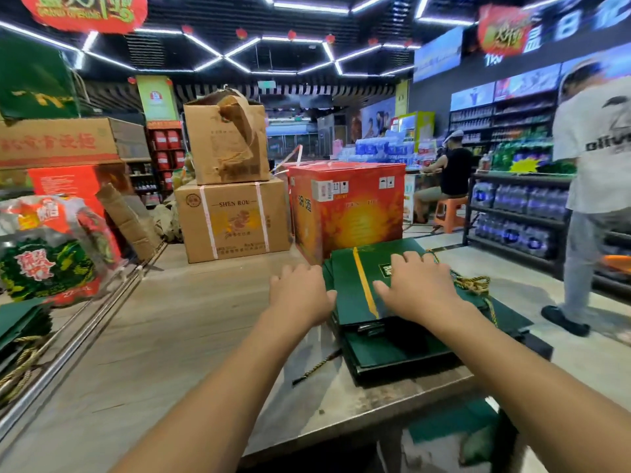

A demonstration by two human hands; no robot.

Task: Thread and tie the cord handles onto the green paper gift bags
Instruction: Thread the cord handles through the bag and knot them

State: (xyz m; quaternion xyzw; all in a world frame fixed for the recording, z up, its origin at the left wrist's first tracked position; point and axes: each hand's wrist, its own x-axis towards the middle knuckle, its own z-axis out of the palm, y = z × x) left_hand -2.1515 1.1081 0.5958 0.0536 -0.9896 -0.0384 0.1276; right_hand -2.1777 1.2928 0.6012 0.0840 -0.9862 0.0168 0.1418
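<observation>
A stack of flat green paper gift bags (355,285) with a gold stripe lies on the counter, right of centre. My right hand (416,285) rests flat on the top bag, fingers spread. At the stack's left edge sits my left hand (300,291), its fingers against the side of the bags. A bundle of gold-green cord handles (473,283) lies on the bags just right of my right hand. One loose cord (316,367) lies on the counter in front of the stack.
The wooden counter (170,319) stretches to the left. Cardboard boxes (232,220) and a red box (348,206) stand behind the bags. More green bags with cords (20,336) lie at far left. A person (594,186) stands at right by shelves.
</observation>
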